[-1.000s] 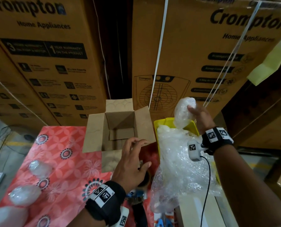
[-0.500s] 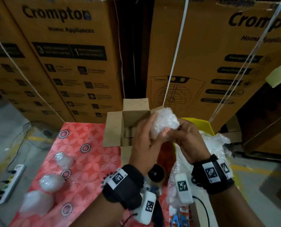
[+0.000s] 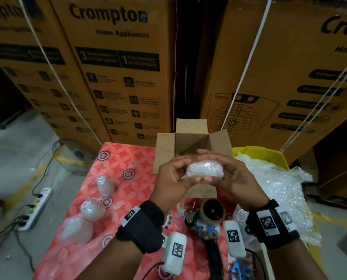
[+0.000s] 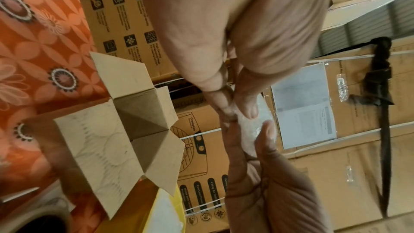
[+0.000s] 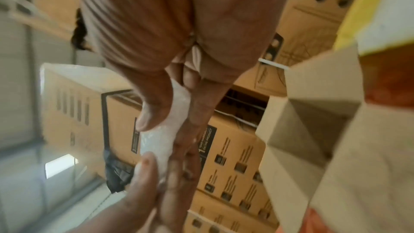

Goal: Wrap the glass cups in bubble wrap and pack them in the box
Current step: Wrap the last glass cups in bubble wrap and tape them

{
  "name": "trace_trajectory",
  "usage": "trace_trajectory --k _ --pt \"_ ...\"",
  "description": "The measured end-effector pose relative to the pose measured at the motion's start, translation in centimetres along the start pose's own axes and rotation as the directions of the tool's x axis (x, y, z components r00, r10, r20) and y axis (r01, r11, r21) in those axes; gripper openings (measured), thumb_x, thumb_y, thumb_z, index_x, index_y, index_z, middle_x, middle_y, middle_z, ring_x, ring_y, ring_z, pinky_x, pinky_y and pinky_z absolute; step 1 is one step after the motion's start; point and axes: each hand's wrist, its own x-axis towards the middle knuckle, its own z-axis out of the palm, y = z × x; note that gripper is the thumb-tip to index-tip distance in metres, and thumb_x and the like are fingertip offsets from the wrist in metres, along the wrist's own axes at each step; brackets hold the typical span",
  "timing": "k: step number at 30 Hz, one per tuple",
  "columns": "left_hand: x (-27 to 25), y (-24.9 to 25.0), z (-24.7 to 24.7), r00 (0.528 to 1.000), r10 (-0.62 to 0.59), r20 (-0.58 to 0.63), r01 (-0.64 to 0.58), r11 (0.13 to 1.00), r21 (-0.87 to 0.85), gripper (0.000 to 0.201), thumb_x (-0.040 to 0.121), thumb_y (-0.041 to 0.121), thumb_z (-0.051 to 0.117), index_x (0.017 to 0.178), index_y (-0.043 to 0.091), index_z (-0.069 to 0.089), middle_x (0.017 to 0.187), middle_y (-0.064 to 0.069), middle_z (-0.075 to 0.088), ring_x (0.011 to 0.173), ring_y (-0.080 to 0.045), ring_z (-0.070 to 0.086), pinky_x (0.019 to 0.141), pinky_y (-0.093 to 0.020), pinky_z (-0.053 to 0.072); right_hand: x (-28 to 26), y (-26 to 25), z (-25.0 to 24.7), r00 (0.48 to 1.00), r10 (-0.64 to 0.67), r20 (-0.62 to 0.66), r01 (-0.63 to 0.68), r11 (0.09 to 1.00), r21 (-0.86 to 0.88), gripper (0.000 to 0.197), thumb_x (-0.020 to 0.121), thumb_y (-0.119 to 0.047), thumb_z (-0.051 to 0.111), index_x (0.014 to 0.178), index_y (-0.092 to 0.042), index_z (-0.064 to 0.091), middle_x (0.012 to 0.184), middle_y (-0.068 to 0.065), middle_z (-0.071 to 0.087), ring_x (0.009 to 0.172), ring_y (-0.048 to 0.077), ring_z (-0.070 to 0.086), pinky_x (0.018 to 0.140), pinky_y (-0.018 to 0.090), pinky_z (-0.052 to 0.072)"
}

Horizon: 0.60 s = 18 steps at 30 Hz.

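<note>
Both hands cover much of the bubble-wrapped bundle (image 3: 204, 170), so whatever lies inside the wrap cannot be made out. The floor of the open box (image 3: 164, 154) is hidden behind the fingers and the bundle. The tape dispenser (image 3: 210, 216) is partly covered by the wrist cameras. The right wrist view is blurred; there the box (image 5: 336, 130) runs off the frame's right edge.

Black wristbands (image 3: 142, 226) with white tags
</note>
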Motion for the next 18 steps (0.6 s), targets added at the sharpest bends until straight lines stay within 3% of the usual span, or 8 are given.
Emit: trace_trajectory --k 2,5,10,12,14,16,18 --pt "-0.4 0.0 -1.0 0.997 -0.050 0.062 0.058 0.992 -0.116 0.047 0.087 -0.012 0.077 0.128 0.011 0.073 0.135 -0.014 0.070 0.125 -0.031 0.069 0.104 -0.050 0.058 0.0 0.6 1.0 0.994 0.054 -0.096 -0.040 0.988 0.148 0.049 0.084 0.005 0.077 0.132 -0.002 0.068 0.131 0.016 0.072 0.126 0.043 0.065 0.103 0.050 0.056" --pt "-0.9 0.3 -2.0 0.997 -0.072 0.036 0.077 0.986 -0.149 0.047 0.088 -0.013 0.075 0.129 0.010 0.072 0.130 -0.012 0.075 0.121 -0.032 0.071 0.101 -0.048 0.059 -0.1 1.7 3.1 0.976 0.111 -0.189 -0.055 0.959 0.277 0.046 0.087 0.000 0.075 0.132 -0.005 0.069 0.123 0.024 0.074 0.116 0.047 0.069 0.100 0.055 0.057" --pt "-1.6 -0.1 -3.5 0.992 -0.041 -0.123 0.041 0.999 -0.002 0.041 0.081 -0.009 0.084 0.116 0.011 0.078 0.103 -0.006 0.082 0.094 -0.024 0.079 0.080 -0.035 0.064 -0.3 3.1 6.2 0.928 0.258 -0.268 -0.120 0.889 0.441 0.040 0.085 -0.004 0.077 0.124 0.000 0.071 0.116 0.029 0.074 0.103 0.039 0.076 0.082 0.034 0.065" --pt "-2.0 -0.6 -4.5 0.988 0.023 -0.153 -0.003 0.992 0.128 0.037 0.077 -0.003 0.089 0.110 0.013 0.081 0.098 -0.001 0.082 0.090 -0.021 0.078 0.079 -0.033 0.064 -0.6 3.5 6.9 0.925 0.312 -0.217 -0.170 0.850 0.498 0.040 0.087 -0.002 0.076 0.126 0.000 0.069 0.117 0.031 0.073 0.101 0.042 0.076 0.080 0.035 0.066" --pt "-2.3 -1.3 -5.6 0.980 0.045 -0.192 -0.001 0.975 0.222 0.035 0.072 -0.003 0.093 0.101 0.013 0.083 0.090 0.001 0.081 0.083 -0.019 0.076 0.074 -0.027 0.062 -0.7 4.0 7.7 0.927 0.352 -0.130 -0.228 0.804 0.549 0.041 0.089 0.004 0.072 0.130 0.000 0.066 0.122 0.031 0.071 0.106 0.043 0.074 0.086 0.039 0.065" --pt "-2.9 -2.1 -6.7 0.973 0.034 -0.230 0.024 0.968 0.248 0.033 0.069 -0.007 0.092 0.095 0.010 0.082 0.087 0.000 0.081 0.080 -0.019 0.075 0.072 -0.025 0.060 -0.7 4.4 8.6 0.920 0.389 -0.056 -0.269 0.728 0.631 0.044 0.090 0.008 0.067 0.133 0.001 0.062 0.126 0.030 0.070 0.113 0.042 0.072 0.091 0.039 0.064" --pt "-3.8 -2.9 -7.6 0.968 0.015 -0.250 0.048 0.969 0.244 0.032 0.070 -0.010 0.090 0.093 0.011 0.081 0.087 -0.001 0.081 0.082 -0.019 0.077 0.075 -0.030 0.062 -0.9 4.9 9.8 0.916 0.401 0.008 -0.298 0.665 0.685 0.046 0.091 0.008 0.063 0.136 0.003 0.056 0.131 0.030 0.067 0.118 0.044 0.070 0.091 0.038 0.063"
